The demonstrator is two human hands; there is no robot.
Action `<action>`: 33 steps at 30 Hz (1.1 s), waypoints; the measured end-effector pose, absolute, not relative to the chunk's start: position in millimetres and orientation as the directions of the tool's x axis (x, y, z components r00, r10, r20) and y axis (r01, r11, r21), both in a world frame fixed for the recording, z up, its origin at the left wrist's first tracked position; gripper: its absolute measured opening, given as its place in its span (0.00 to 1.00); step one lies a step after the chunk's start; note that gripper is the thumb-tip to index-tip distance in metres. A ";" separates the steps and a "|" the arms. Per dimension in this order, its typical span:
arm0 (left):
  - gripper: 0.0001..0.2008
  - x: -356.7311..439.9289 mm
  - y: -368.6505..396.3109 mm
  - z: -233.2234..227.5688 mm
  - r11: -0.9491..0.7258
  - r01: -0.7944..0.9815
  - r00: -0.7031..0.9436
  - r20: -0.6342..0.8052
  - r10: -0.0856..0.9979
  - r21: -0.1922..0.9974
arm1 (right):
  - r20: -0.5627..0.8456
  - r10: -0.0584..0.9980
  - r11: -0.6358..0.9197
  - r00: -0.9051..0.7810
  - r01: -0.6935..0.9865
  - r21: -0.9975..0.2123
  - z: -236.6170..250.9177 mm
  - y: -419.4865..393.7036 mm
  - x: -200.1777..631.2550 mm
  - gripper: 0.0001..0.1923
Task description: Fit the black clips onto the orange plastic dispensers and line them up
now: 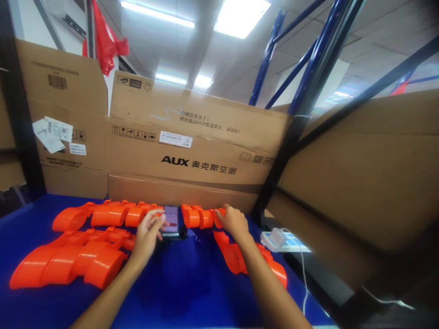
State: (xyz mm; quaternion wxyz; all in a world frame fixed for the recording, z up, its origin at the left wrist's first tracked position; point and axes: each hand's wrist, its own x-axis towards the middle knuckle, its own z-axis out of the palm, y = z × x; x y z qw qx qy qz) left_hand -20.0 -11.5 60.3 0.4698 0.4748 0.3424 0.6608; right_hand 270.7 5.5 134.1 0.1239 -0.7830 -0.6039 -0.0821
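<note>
Fingers of the left hand (148,232) curl around the left edge of a phone (171,220) at the centre of the frame. The right hand (234,221) closes over an orange plastic part (197,216) just right of it. More orange parts (68,262) lie lower left on a blue table (192,292), cardboard boxes (192,146) behind.

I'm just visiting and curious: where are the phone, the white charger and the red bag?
phone (171,219), head view, on its lit screen.
white charger (277,237), head view, on its body.
red bag (104,39), head view, on its hanging middle.
</note>
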 end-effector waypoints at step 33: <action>0.20 -17.6 -17.6 58.9 -0.329 -0.281 -0.018 0.338 0.941 0.901 | 0.430 0.832 -0.368 0.349 0.929 -0.041 201.9 -13.6 278.5 0.24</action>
